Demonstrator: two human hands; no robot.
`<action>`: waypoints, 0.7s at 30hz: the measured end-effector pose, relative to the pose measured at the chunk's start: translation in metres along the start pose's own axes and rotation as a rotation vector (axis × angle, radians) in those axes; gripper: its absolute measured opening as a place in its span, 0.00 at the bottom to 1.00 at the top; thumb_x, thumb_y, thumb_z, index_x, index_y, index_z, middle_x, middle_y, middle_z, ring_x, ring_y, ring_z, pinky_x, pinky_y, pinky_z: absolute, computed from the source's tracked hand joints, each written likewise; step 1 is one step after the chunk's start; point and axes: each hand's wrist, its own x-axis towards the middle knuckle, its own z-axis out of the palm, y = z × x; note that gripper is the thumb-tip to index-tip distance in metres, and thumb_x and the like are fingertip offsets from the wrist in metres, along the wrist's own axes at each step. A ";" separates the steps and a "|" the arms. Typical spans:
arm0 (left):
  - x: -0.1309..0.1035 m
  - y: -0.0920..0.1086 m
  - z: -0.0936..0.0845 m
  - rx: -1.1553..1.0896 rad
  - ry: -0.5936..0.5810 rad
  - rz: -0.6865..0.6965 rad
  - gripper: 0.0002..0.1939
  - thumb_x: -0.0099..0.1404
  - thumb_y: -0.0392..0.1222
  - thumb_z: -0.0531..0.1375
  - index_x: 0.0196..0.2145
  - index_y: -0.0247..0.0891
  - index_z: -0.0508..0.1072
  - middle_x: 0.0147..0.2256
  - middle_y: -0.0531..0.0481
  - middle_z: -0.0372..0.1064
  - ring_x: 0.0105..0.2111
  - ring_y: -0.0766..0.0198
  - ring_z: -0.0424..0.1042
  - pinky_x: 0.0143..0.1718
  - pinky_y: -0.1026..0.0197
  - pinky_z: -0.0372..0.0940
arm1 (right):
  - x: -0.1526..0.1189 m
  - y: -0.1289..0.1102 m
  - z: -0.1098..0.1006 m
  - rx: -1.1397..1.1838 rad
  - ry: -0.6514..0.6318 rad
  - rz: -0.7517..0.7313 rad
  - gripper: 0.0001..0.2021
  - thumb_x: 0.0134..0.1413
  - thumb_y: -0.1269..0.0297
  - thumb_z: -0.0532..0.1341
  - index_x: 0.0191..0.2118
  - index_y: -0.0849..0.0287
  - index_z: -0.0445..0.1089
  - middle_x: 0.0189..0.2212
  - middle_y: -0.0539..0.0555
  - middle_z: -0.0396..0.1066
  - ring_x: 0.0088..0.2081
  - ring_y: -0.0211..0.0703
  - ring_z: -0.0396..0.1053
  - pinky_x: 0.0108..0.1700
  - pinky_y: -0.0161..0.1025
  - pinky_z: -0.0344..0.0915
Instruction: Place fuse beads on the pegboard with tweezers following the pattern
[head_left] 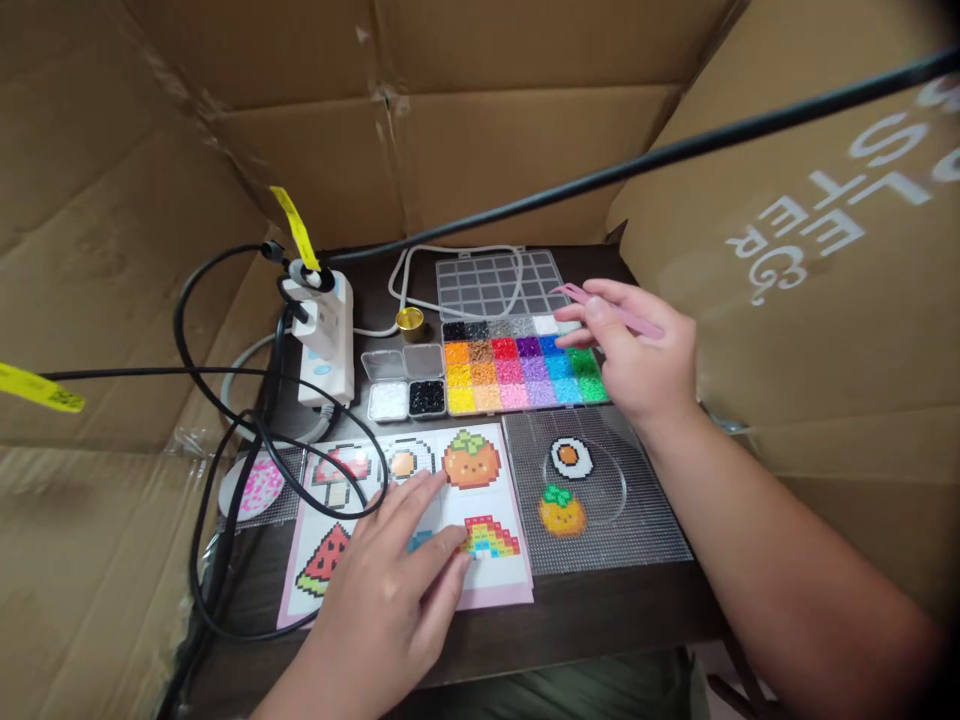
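Note:
My left hand (pixel 401 570) lies with its fingers stretched over the pattern sheet (pixel 491 590), covering part of its lower middle picture. Pixel drawings of a watermelon slice, a persimmon and a rainbow show around it. Pink tweezers (pixel 611 312) are held in my right hand (pixel 645 355), raised over the right side of the bead box (pixel 504 372), whose compartments hold beads sorted by colour. On the dark mesh mat (pixel 637 540) lie a fried-egg bead piece (pixel 571 458) and an orange persimmon bead piece (pixel 562 512), below and right of the box.
Black cables (pixel 262 430) loop over the left side and across the sheet's corner. A white power strip (pixel 327 350) stands behind. Small cases of white beads (pixel 388 402) and black beads (pixel 427 398) sit beside a gold cup (pixel 410 322). Cardboard walls (pixel 525 150) enclose the table.

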 end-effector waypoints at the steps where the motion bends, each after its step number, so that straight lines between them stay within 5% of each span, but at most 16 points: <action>1: 0.000 0.000 0.000 -0.005 -0.003 -0.004 0.12 0.68 0.36 0.59 0.47 0.43 0.75 0.61 0.38 0.64 0.61 0.46 0.66 0.56 0.37 0.68 | 0.001 0.001 0.001 -0.003 -0.012 0.007 0.12 0.59 0.55 0.65 0.44 0.55 0.75 0.34 0.53 0.80 0.27 0.40 0.76 0.33 0.42 0.76; 12: 0.001 -0.001 -0.001 -0.025 -0.027 0.003 0.11 0.68 0.34 0.59 0.47 0.42 0.74 0.61 0.39 0.63 0.61 0.47 0.64 0.56 0.37 0.67 | 0.004 -0.001 0.000 0.095 -0.065 0.147 0.19 0.59 0.45 0.63 0.33 0.58 0.74 0.32 0.56 0.78 0.31 0.40 0.76 0.31 0.38 0.75; 21: 0.001 -0.002 -0.001 -0.022 -0.046 0.004 0.12 0.68 0.34 0.59 0.48 0.42 0.74 0.63 0.39 0.61 0.62 0.47 0.63 0.57 0.37 0.66 | 0.010 0.010 -0.003 0.186 -0.025 0.178 0.21 0.59 0.41 0.61 0.38 0.56 0.72 0.34 0.54 0.78 0.31 0.39 0.77 0.33 0.38 0.77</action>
